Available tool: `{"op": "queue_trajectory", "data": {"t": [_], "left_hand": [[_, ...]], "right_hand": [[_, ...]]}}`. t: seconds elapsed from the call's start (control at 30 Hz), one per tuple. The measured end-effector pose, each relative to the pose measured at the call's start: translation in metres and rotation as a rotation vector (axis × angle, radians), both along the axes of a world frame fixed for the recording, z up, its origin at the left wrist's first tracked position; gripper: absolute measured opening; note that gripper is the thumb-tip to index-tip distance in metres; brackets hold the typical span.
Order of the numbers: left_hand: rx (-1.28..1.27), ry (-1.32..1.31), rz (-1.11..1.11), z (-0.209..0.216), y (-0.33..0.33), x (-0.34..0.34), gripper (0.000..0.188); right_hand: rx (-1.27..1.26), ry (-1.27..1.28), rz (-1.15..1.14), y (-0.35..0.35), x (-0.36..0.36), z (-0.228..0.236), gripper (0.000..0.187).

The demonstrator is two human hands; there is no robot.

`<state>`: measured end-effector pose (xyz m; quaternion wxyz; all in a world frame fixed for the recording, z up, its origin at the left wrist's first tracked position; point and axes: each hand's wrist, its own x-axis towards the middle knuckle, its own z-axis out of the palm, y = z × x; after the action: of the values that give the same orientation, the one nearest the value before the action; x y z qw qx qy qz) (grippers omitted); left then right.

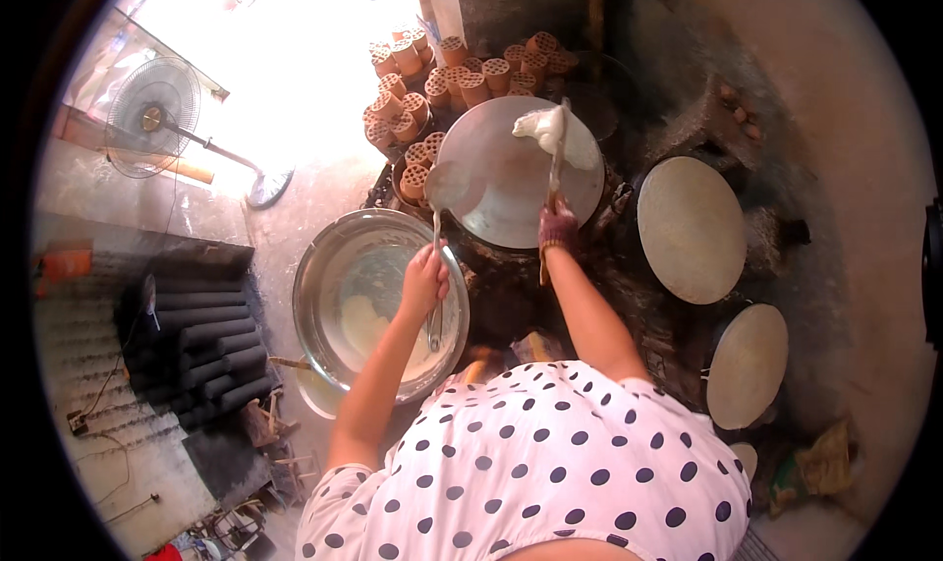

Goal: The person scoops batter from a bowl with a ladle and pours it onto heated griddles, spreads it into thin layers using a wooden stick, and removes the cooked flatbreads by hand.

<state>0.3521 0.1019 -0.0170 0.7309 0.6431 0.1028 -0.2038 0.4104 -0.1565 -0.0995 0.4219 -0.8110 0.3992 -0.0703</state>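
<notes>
My left hand (424,281) is closed round the handle of a metal ladle (436,232). Its bowl hangs over the left edge of a round grey griddle (491,183), and the handle end reaches over a wide metal basin (306,296) with pale batter (361,320) inside. In a purplish glove, my right hand (558,227) grips a long, narrow wooden spreader (558,163). The spreader's far end meets a white lump of batter (538,127) at the griddle's far right, with a thin smear beside it.
Two round pale griddles (691,229) (748,364) stand to the right. Stacked clay-coloured perforated cylinders (474,89) crowd behind the griddle. A standing fan (152,119) is at the far left, above a pile of black cylinders (211,340). A crumpled sack (820,463) lies at the lower right.
</notes>
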Motion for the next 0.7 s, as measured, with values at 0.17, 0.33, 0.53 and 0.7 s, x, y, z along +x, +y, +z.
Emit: {"op": "queue_trajectory", "data": {"t": [0.17, 0.33, 0.53, 0.7], "left_hand": [[-0.031, 0.099, 0.131, 0.013, 0.031, -0.057, 0.037], [0.009, 0.100, 0.226, 0.010, 0.056, -0.100, 0.036], [-0.086, 0.120, 0.351, -0.001, 0.059, -0.118, 0.037], [-0.060, 0.116, 0.376, 0.017, 0.043, -0.117, 0.037]], "right_hand": [[0.589, -0.211, 0.152, -0.058, 0.000, -0.015, 0.036], [0.196, -0.047, -0.036, -0.043, -0.009, 0.001, 0.039], [0.315, -0.192, 0.346, -0.072, 0.033, -0.002, 0.036], [0.113, -0.115, 0.018, -0.096, 0.012, -0.025, 0.029]]}}
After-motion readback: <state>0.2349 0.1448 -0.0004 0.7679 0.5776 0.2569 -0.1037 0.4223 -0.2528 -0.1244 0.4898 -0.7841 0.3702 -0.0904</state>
